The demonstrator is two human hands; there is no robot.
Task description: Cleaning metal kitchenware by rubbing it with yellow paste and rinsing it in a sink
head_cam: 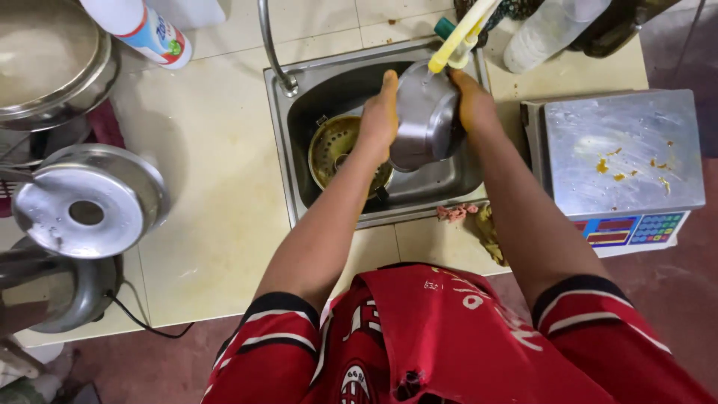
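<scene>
At the far left a steel lid [88, 200] with a centre hole rests on an appliance by the tiled worktop [217, 172]. In the sink [299, 150], a brass-coloured strainer bowl [333, 150] lies at the bottom. Just right of it, the left hand [380, 116] is pressed flat against the steel bowl [425, 116], tilted over the sink. The right hand [473, 105] clasps its other side. A weighing scale [621, 161] stands at the right.

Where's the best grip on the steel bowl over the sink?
Grip the steel bowl by its curved outer wall from both sides, as the left hand and right hand do now. It is tilted, smooth and probably wet, so opposing palms likely hold best.
</scene>
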